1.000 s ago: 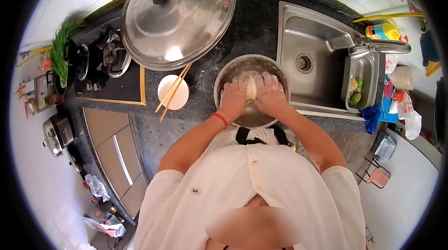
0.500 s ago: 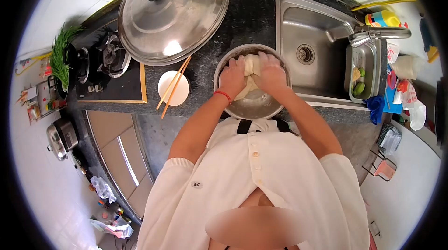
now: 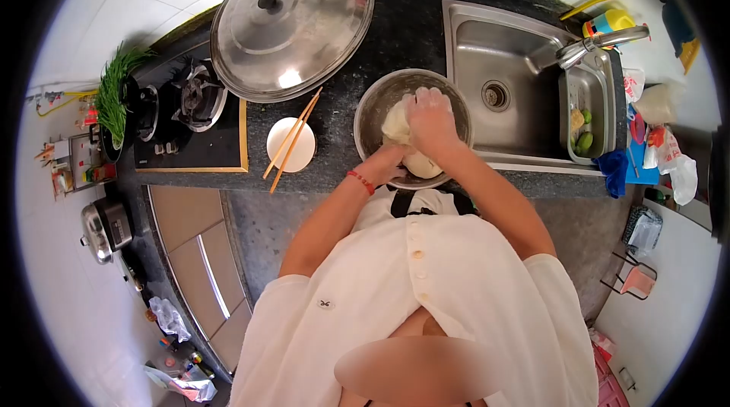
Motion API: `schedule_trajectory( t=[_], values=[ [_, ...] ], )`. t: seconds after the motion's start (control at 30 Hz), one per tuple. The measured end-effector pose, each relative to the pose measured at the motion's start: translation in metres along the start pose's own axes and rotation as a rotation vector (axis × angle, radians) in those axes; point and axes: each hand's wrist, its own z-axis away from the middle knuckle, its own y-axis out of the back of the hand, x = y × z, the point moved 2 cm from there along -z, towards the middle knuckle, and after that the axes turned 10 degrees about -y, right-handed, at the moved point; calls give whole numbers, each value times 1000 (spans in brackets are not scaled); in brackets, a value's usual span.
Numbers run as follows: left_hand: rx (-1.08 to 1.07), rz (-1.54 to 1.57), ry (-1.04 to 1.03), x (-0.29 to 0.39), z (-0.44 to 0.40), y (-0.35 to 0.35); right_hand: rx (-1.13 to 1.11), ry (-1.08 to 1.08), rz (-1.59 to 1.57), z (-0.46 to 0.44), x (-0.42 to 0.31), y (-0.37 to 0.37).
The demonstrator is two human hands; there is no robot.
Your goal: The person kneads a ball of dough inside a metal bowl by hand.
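Note:
A round metal bowl (image 3: 368,117) stands on the dark counter, with pale dough (image 3: 395,125) inside it. My right hand (image 3: 432,120), dusted white, presses on the dough from above with its fingers closed round the far part. Low in the bowl, near the front rim, my left hand (image 3: 382,164) is against the nearer part of the dough, its fingers partly hidden. A red bracelet circles my left wrist. Left of the bowl sits a white bowl (image 3: 291,145) with two wooden chopsticks (image 3: 295,139) lying across it.
A large metal lid (image 3: 293,23) lies behind the white bowl. The sink (image 3: 494,65) adjoins the metal bowl on the right, with a faucet (image 3: 601,42) and a small tray of green produce (image 3: 584,142). At the left is a gas stove (image 3: 199,95) beside leafy greens (image 3: 112,99).
My left hand has moved down towards the bowl's front rim, while my right hand has shifted slightly to the left over the dough. The dough's shape has changed, and the view has shifted slightly.

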Motion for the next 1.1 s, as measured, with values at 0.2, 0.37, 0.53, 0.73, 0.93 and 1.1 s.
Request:
schedule_trajectory(
  t=[0.2, 0.37, 0.53, 0.73, 0.93, 1.1],
  values=[
    [194, -68, -52, 35, 27, 25, -272, 64, -454, 49, -3, 8],
    [-79, -642, -107, 48, 6, 28, -343, 4, -551, 58, 12, 0],
    [-120, -1048, -266, 37, -11, 27, -266, 80, -216, 37, 24, 3],
    [86, -1202, -304, 34, -9, 11, -278, 90, -110, 29, 20, -45],
    [232, -1389, -321, 38, -36, 7, -92, 56, -139, -2, 30, -63],
    [310, -1467, -405, 39, -56, 11, -40, 26, -129, -20, 40, -75]
  ],
)
